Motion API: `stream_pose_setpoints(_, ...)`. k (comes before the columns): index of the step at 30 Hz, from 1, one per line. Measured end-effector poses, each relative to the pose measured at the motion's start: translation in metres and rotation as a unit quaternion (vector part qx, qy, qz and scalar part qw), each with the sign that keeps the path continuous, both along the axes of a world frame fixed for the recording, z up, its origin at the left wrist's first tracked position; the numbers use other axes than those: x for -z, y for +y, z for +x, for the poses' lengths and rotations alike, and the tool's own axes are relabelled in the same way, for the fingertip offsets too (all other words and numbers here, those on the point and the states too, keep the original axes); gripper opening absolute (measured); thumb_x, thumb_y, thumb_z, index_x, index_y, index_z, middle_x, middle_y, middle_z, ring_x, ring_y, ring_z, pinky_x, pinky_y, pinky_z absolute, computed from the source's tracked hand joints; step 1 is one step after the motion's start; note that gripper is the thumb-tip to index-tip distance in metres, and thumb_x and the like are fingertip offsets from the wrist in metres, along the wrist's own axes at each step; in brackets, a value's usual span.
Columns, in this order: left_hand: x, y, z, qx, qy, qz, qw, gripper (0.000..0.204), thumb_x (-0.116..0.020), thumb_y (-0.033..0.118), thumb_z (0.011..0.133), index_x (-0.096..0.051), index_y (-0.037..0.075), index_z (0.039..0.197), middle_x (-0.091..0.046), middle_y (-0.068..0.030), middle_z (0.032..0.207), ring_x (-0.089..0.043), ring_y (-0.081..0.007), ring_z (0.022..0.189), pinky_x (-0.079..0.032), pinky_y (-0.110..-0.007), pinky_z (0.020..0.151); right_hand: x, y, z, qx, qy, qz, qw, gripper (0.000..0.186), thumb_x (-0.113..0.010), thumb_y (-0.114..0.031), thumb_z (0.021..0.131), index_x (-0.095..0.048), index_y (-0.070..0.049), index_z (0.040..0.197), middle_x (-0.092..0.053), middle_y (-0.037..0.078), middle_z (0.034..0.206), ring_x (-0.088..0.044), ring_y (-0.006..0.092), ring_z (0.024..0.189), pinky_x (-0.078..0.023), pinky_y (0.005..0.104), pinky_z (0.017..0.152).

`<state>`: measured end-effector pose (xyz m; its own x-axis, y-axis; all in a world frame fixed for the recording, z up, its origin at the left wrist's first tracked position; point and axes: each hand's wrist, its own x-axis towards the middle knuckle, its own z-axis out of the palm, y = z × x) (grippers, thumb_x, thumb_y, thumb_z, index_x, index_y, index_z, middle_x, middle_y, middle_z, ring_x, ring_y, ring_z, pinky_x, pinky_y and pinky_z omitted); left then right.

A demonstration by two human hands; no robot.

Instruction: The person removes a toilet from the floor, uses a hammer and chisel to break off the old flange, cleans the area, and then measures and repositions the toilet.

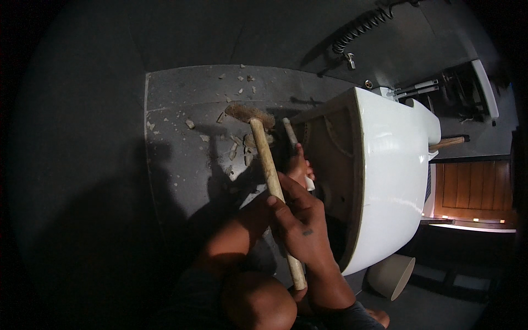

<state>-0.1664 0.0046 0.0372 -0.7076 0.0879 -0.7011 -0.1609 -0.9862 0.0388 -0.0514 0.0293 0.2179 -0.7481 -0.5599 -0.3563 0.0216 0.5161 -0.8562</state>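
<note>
My right hand [302, 228] grips the wooden handle of a hammer [265, 154]. The hammer's rusty head is up, over the grey floor and broken chunks. Beyond it, my left hand [298, 166] is closed around a pale rod-shaped tool [290, 130], whose exact kind I cannot make out. Both hands are just left of a white toilet bowl [390, 170], tipped so that its hollow underside faces them. Below the hammer head lies a clump of broken mortar-like pieces [256, 143]. Shadow hides where the rod meets other things.
Loose fragments [190, 124] are scattered over the grey tiled floor [181, 93]. A coiled black hose [363, 30] hangs on the dark wall at upper right. A beige bin [391, 276] stands at lower right, near a wooden door [473, 187]. Another wooden handle [448, 143] shows behind the toilet.
</note>
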Motion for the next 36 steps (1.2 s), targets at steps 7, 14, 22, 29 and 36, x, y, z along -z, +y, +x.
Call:
stream_pose_setpoints(7,0.057,-0.012,-0.033,0.039,-0.023,-0.076,0.996,0.035,-0.04,0.044,0.109,-0.046,0.012,0.095,-0.042,-0.0018,0.077,-0.042,-0.0181,0.063,-0.04,-0.037,0.055,-0.006,0.001,-0.001,0.002,-0.034,-0.017,0.999,0.046,-0.06,-0.016,0.101,-0.053,0.007,0.14,-0.069,0.017,0.098,-0.064,0.0123,0.076,-0.051,0.0262,0.066)
stream_pose_setpoints(14,0.021,0.006,-0.013,0.0,0.051,-0.005,0.999,0.042,-0.044,0.052,0.107,-0.043,0.012,0.092,-0.038,-0.0008,0.071,-0.038,-0.0155,0.056,-0.036,-0.032,0.049,-0.008,0.008,0.001,0.003,-0.013,-0.033,0.999,0.046,-0.06,-0.016,0.101,-0.053,0.006,0.14,-0.068,0.016,0.101,-0.063,0.0112,0.073,-0.05,0.0252,0.065)
stream_pose_setpoints(22,0.024,-0.012,-0.016,0.027,-0.016,-0.065,0.997,0.043,-0.045,0.054,0.105,-0.044,0.013,0.091,-0.04,0.0004,0.068,-0.037,-0.0145,0.053,-0.037,-0.034,0.049,-0.011,0.011,0.004,0.034,-0.059,-0.025,0.997,0.045,-0.059,-0.013,0.101,-0.052,0.006,0.14,-0.068,0.012,0.099,-0.058,0.007,0.07,-0.046,0.0227,0.061)
stream_pose_setpoints(29,0.035,-0.009,-0.004,0.051,-0.017,-0.046,0.997,0.044,-0.045,0.056,0.105,-0.045,0.014,0.091,-0.041,-0.0003,0.07,-0.043,-0.0163,0.056,-0.038,-0.034,0.05,-0.017,0.013,0.01,0.044,-0.074,-0.029,0.996,0.047,-0.06,-0.012,0.1,-0.051,0.007,0.142,-0.068,0.01,0.098,-0.054,0.004,0.065,-0.043,0.0221,0.057)
stream_pose_setpoints(36,0.01,-0.008,-0.002,0.019,0.043,-0.04,0.998,0.047,-0.051,0.06,0.102,-0.044,0.015,0.09,-0.036,0.0018,0.067,-0.039,-0.0125,0.053,-0.036,-0.032,0.048,-0.028,0.017,0.018,0.042,-0.127,-0.054,0.99,0.051,-0.06,-0.011,0.101,-0.045,0.008,0.146,-0.067,0.013,0.111,-0.061,0.0081,0.082,-0.049,0.0223,0.069)
